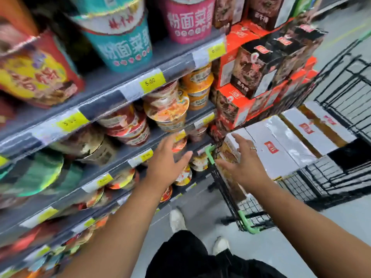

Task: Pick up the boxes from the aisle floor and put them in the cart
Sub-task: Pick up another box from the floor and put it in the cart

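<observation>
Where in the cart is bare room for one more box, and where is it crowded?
A dark gap looks free in the cart, between the white boxes and its wire wall. The grey floor between the shelves and the cart is bare too. Near the right hand the boxes sit crowded.

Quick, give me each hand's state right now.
Left hand: open, fingers spread, holding nothing.
Right hand: open, at the near end of the white box in the cart; touch cannot be told.
</observation>
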A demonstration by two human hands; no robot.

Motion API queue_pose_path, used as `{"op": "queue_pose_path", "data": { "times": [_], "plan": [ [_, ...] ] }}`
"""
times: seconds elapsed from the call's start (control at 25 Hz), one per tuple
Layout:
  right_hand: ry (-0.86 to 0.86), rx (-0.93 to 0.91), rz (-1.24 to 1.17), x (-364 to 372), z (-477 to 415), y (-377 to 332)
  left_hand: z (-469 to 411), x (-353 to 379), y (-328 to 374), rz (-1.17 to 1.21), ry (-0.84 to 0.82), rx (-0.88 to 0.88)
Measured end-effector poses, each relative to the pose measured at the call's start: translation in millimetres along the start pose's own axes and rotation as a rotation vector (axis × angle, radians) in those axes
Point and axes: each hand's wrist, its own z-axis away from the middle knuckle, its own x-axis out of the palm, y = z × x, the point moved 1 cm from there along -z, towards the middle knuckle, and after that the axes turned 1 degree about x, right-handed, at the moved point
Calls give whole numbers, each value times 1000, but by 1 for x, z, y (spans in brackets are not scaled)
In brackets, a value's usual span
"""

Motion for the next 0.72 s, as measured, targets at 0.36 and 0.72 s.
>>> {"op": "queue_pose_path", "data": {
  "times": [0.36, 0.72],
  "plan": [
    [-333, -380, 28, 128, 53, -133, 157, -125, -90, 55, 417, -308],
    [-663, -659, 75, 300, 219, -281, 397, -246, -206, 42, 738, -574]
  ]
}}
